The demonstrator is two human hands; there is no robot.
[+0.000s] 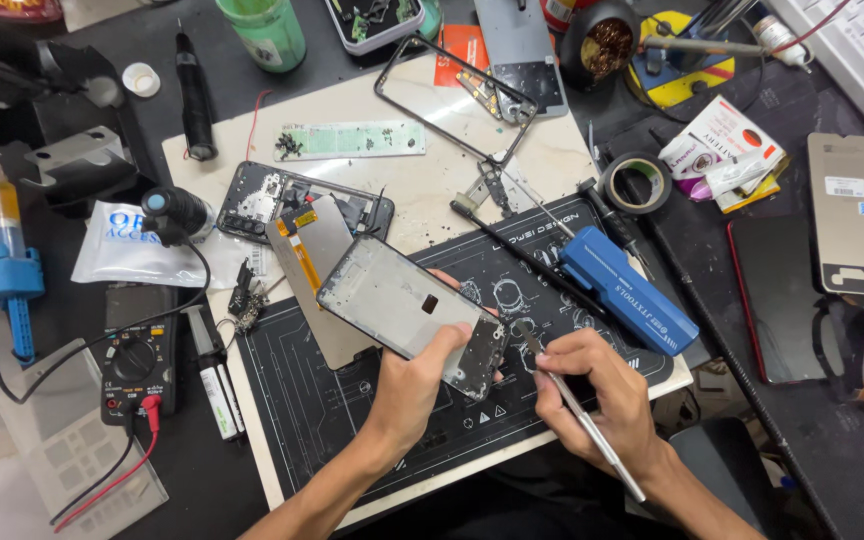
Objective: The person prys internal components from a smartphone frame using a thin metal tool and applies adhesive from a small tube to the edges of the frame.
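**Currently: phone frame held over the repair mat**

Left hand [430, 378] grips a bare phone frame [412, 312] by its lower edge, tilted, inner side up: grey metal plate, small dark cutout mid-panel, dark rim. Right hand [590, 385] is clenched pen-style on metal tweezers [577, 408], tip just beside the frame's lower corner. Blue screwdriver case [630, 291] lies near the right hand; opened phone [297, 205] behind; multimeter [138, 362] at left. Black repair mat [322, 400] covers a cluttered dark tabletop [812, 420].
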